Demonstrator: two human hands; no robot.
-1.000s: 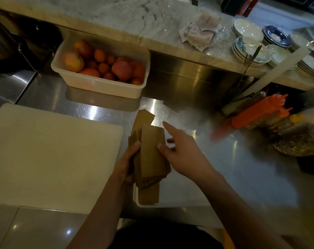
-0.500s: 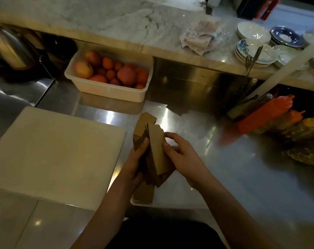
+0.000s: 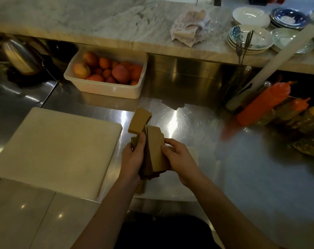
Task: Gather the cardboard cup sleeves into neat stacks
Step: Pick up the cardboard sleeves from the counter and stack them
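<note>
A bundle of several flat brown cardboard cup sleeves (image 3: 156,150) stands on edge between my two hands, over the steel counter. My left hand (image 3: 133,159) grips its left side with the thumb up against the front sleeve. From the right, my right hand (image 3: 177,159) curls its fingers round the bundle's edge. Another flat sleeve (image 3: 139,120) lies on the counter just beyond the bundle. A further sleeve (image 3: 141,186) sticks out below my left wrist, on a small white tray (image 3: 193,151) mostly hidden under my hands.
A large white cutting board (image 3: 57,151) lies to the left. A white tub of fruit (image 3: 105,88) stands behind. Orange squeeze bottles (image 3: 264,103) lean at the right. Plates and bowls (image 3: 249,39) and crumpled paper (image 3: 190,27) sit on the marble shelf.
The sleeves lay flatter under my hands a second ago. Both hands have since closed on the bundle and turned it up on edge; my right hand's fingers curled in from an outstretched pose.
</note>
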